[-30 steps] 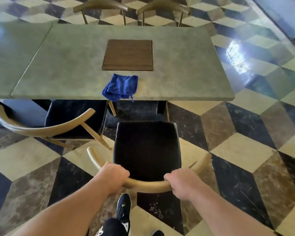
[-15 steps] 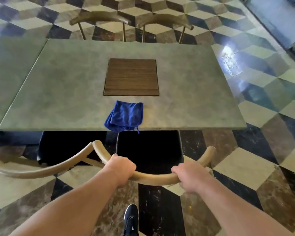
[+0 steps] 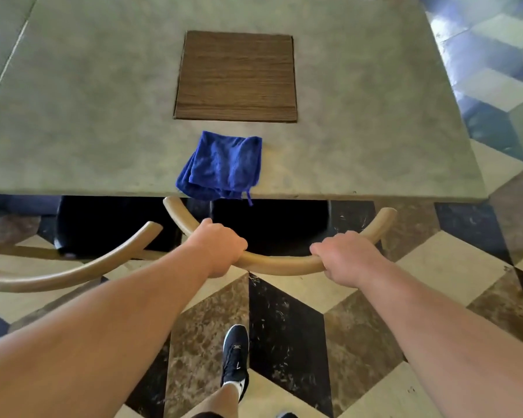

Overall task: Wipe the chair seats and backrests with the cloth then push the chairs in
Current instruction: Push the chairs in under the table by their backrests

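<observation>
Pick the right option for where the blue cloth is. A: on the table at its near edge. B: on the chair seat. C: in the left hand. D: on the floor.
A: the cloth lies on the table, overhanging its near edge, while the left hand and right hand grip the chair backrest.

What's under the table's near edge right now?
The right chair's black seat and the left chair's black seat, both partly under the table. Their fronts are hidden by it.
</observation>
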Demonstrator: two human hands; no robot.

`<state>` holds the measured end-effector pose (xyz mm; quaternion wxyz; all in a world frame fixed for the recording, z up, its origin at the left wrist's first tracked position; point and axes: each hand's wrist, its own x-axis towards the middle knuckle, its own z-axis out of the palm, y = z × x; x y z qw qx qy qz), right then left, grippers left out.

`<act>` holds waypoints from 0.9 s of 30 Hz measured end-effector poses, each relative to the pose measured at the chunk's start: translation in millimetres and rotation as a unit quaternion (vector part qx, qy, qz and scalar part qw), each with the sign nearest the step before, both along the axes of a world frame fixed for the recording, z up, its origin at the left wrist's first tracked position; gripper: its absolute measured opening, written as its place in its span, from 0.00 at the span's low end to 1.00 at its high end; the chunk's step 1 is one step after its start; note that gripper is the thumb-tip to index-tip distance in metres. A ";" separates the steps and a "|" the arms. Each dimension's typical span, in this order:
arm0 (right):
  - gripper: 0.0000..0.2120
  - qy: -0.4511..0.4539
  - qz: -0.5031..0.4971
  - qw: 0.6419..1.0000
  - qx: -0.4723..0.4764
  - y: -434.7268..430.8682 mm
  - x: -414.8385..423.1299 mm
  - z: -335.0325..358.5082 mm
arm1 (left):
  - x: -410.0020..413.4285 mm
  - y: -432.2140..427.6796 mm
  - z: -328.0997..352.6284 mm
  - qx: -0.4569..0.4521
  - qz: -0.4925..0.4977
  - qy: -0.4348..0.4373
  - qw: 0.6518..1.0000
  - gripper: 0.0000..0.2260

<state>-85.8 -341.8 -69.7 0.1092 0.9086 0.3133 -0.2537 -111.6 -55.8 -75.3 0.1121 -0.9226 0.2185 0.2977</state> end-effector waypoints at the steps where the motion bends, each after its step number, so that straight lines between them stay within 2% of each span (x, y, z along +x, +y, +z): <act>1: 0.09 0.000 -0.001 1.000 0.005 4.5 -2.5 -2.4 | -2.0 3.9 -1.4 0.001 -0.001 0.002 1.000 0.10; 6: 0.11 0.015 -0.025 0.999 0.012 11.2 -34.8 -26.4 | -35.2 20.3 -17.4 -0.034 0.027 -0.013 0.999 0.12; 9: 0.12 0.023 -0.046 0.999 -0.002 7.6 -41.6 -30.4 | -56.2 47.6 -25.2 -0.076 0.043 -0.082 0.993 0.19; 12: 0.15 0.045 -0.065 0.996 -0.033 17.8 -41.6 -25.3 | -71.0 94.8 -19.9 -0.039 0.160 -0.167 0.972 0.30; 15: 0.20 0.083 -0.073 0.994 -0.024 54.3 -41.9 -21.1 | -79.3 148.0 -13.6 0.004 0.333 -0.150 0.931 0.36; 19: 0.29 0.101 -0.093 0.989 0.059 130.0 -54.1 -28.7 | -85.8 182.0 -20.4 -0.039 0.411 -0.062 0.909 0.28; 21: 0.34 0.096 -0.121 0.985 0.079 152.5 -56.4 -34.9 | -82.9 184.1 -24.5 -0.059 0.406 -0.075 0.909 0.23; 24: 0.35 0.090 -0.153 0.976 0.130 172.0 -49.1 -39.7 | -75.6 186.3 -26.7 -0.076 0.388 -0.081 0.915 0.17; 27: 0.35 0.102 -0.131 0.978 0.126 196.1 -42.5 -40.6 | -72.3 187.6 -26.3 -0.076 0.373 -0.064 0.923 0.15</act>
